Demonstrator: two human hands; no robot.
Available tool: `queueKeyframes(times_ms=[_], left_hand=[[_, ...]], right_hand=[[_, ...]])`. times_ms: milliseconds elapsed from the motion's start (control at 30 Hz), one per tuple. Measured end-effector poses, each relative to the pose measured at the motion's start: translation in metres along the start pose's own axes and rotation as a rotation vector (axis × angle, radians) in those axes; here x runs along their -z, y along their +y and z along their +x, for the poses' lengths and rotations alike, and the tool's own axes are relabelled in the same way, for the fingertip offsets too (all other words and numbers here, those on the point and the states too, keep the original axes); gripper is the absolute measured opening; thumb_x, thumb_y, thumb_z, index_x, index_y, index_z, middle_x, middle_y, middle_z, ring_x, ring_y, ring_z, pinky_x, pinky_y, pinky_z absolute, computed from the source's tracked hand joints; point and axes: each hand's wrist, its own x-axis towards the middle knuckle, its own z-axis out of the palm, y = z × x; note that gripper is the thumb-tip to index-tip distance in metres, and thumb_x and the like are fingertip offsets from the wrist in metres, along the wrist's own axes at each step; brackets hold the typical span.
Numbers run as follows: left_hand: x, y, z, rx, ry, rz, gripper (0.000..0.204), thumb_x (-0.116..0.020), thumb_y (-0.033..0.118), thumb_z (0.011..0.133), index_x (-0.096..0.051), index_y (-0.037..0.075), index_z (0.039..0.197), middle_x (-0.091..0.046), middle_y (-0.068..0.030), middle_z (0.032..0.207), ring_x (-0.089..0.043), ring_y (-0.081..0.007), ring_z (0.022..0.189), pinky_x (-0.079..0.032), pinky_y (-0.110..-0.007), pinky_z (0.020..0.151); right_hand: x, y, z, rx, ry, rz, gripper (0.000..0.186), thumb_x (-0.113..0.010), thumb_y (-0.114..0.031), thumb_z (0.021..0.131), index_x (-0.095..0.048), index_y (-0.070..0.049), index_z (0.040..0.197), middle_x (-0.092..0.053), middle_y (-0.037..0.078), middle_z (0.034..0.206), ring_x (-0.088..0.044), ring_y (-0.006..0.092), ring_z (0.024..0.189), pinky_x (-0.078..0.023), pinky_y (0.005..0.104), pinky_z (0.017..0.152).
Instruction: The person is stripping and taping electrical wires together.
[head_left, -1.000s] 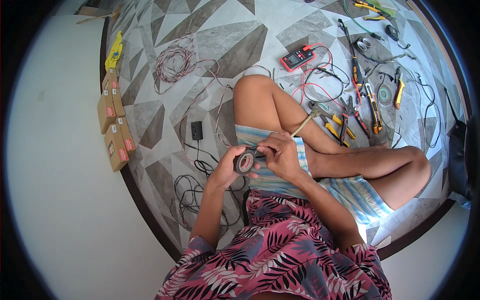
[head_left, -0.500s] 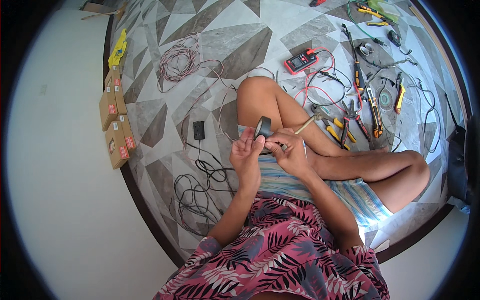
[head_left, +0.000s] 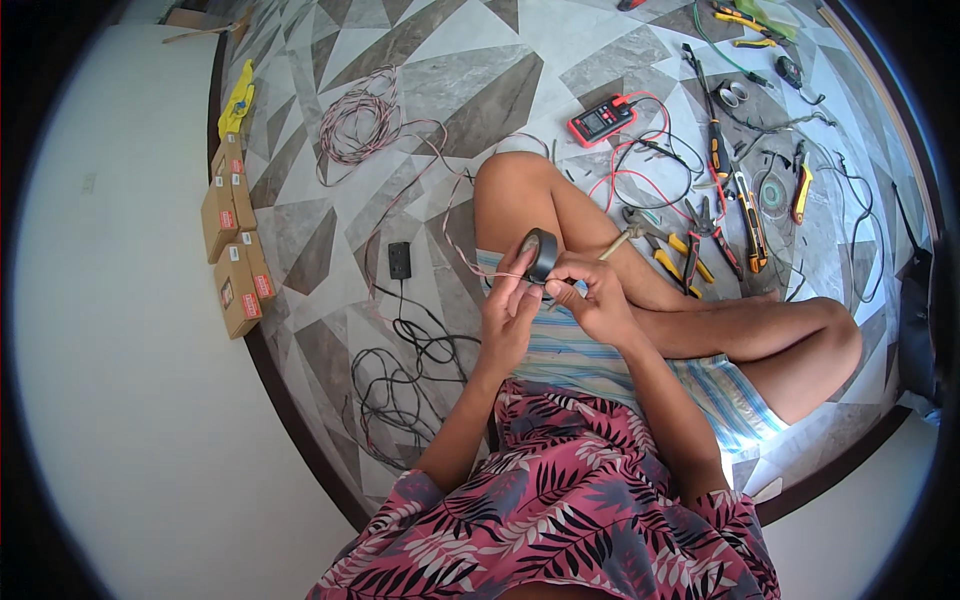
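Over my lap, my left hand (head_left: 509, 315) has its fingers curled behind a roll of black electrical tape (head_left: 541, 257), with the thumb just below it. A thin red-and-white twisted wire (head_left: 455, 252) runs from the left into my fingers by the roll. My right hand (head_left: 597, 304) pinches, thumb against index finger, at the wire beside the tape. Fingers cover the exact spot where tape and wire meet. A tan rod-like piece (head_left: 614, 247) reaches toward my right hand; its lower part is hidden.
A coil of twisted wire (head_left: 358, 124) lies far left, with a black socket block (head_left: 399, 261) and tangled black cable (head_left: 385, 385) nearer. Right of my knees are a red multimeter (head_left: 603, 121), pliers (head_left: 703, 230) and a utility knife (head_left: 749, 222). Small cartons (head_left: 238, 290) line the wall.
The tape roll has shifted slightly right and turned to show more of its side. My left fingers have curled in around it, and my right hand has moved a little right.
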Motion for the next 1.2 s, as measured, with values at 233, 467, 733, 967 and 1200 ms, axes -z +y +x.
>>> queueKeyframes(times_ms=[233, 467, 733, 967, 1200], left_hand=[[0.011, -0.002, 0.003, -0.37, 0.1, 0.641, 0.019, -0.066, 0.002, 0.093, -0.054, 0.0, 0.107, -0.05, -0.0254, 0.148, -0.058, -0.0297, 0.126, -0.049, -0.038, 0.1], [0.005, 0.012, -0.005, 0.018, 0.117, 0.489, 0.039, -0.067, 0.013, 0.092, -0.053, -0.001, 0.126, -0.055, -0.0231, 0.132, -0.056, -0.0368, 0.12, -0.045, -0.045, 0.102], [0.012, 0.029, -0.003, -0.001, -0.111, 0.557, 0.05, -0.057, 0.018, 0.105, -0.042, -0.002, 0.149, -0.051, -0.0202, 0.143, -0.05, -0.0316, 0.132, -0.038, -0.042, 0.112], [0.013, 0.045, -0.014, 0.361, -0.14, 0.027, 0.053, -0.057, 0.021, 0.107, -0.041, -0.001, 0.152, -0.049, -0.0114, 0.147, -0.053, -0.0213, 0.13, -0.048, -0.032, 0.102], [0.036, 0.046, -0.005, 0.414, -0.108, 0.039, 0.034, -0.055, 0.008, 0.101, -0.057, 0.0, 0.134, -0.057, -0.0078, 0.134, -0.061, -0.014, 0.107, -0.057, -0.03, 0.081]], right_hand=[[0.005, 0.002, -0.001, 0.009, -0.019, 0.021, 0.006, -0.07, -0.001, 0.092, -0.07, 0.004, 0.093, -0.065, 0.007, 0.083, -0.057, 0.0138, 0.076, -0.044, 0.03, 0.07], [0.0, 0.002, -0.001, 0.015, 0.003, -0.102, 0.007, -0.07, -0.004, 0.093, -0.07, 0.003, 0.094, -0.065, 0.011, 0.083, -0.059, 0.0192, 0.074, -0.046, 0.0328, 0.069], [-0.003, -0.008, -0.001, 0.028, 0.008, -0.248, 0.011, -0.072, -0.008, 0.093, -0.069, 0.003, 0.094, -0.064, 0.015, 0.083, -0.061, 0.027, 0.068, -0.046, 0.0384, 0.063], [-0.009, -0.009, -0.003, 0.061, 0.102, -0.252, 0.013, -0.073, -0.01, 0.092, -0.071, 0.002, 0.094, -0.066, 0.014, 0.081, -0.064, 0.0291, 0.073, -0.048, 0.0397, 0.066], [-0.012, -0.01, -0.002, 0.07, 0.055, -0.201, 0.012, -0.075, -0.013, 0.091, -0.074, -0.001, 0.094, -0.069, 0.014, 0.082, -0.064, 0.0319, 0.074, -0.048, 0.0414, 0.073]])
